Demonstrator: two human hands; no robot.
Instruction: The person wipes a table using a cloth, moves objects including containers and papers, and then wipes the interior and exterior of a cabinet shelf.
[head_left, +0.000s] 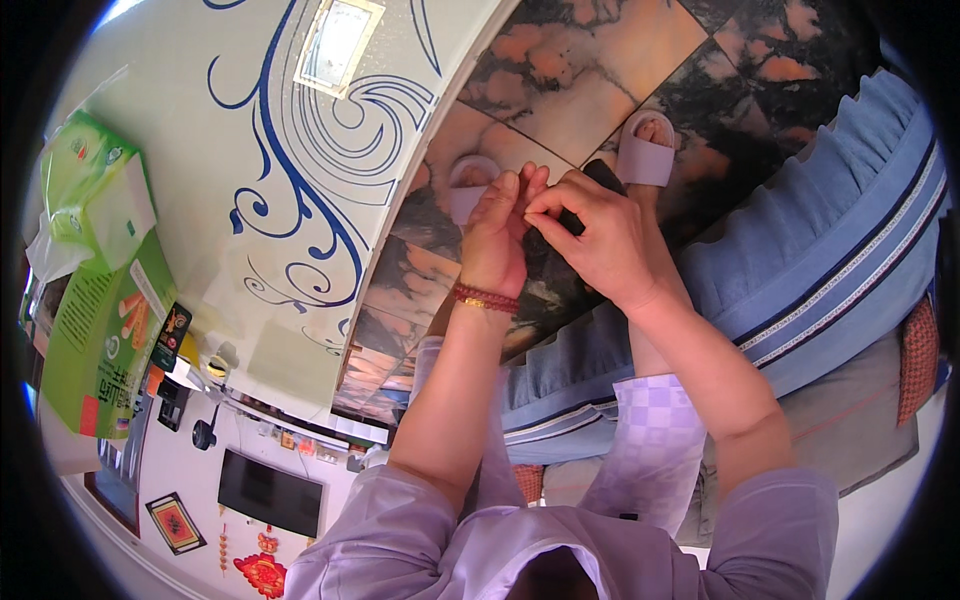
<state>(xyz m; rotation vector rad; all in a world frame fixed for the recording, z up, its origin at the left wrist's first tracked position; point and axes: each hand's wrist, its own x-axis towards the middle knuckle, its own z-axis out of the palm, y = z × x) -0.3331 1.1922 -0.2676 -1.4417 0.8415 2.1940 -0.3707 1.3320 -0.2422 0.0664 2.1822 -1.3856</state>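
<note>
Both hands are raised together above the tiled floor, in front of my lap. My left hand (496, 238) has its palm turned up and its fingers curled; a dark red bead bracelet (486, 298) circles its wrist. Close at its right, the thumb and index finger of my right hand (600, 236) are pinched at my left fingers. Whether something small is between the fingertips I cannot tell. A black object (602, 177), partly hidden behind my right hand, shows past the fingers.
On the left is a white table with blue scrollwork (300, 187), bearing green printed cartons (105, 330) and a plastic bag (60, 251). A sofa with a blue skirted cover (810, 277) stands at the right. Lilac slippers (646, 159) are on my feet on the marble-patterned floor (555, 67).
</note>
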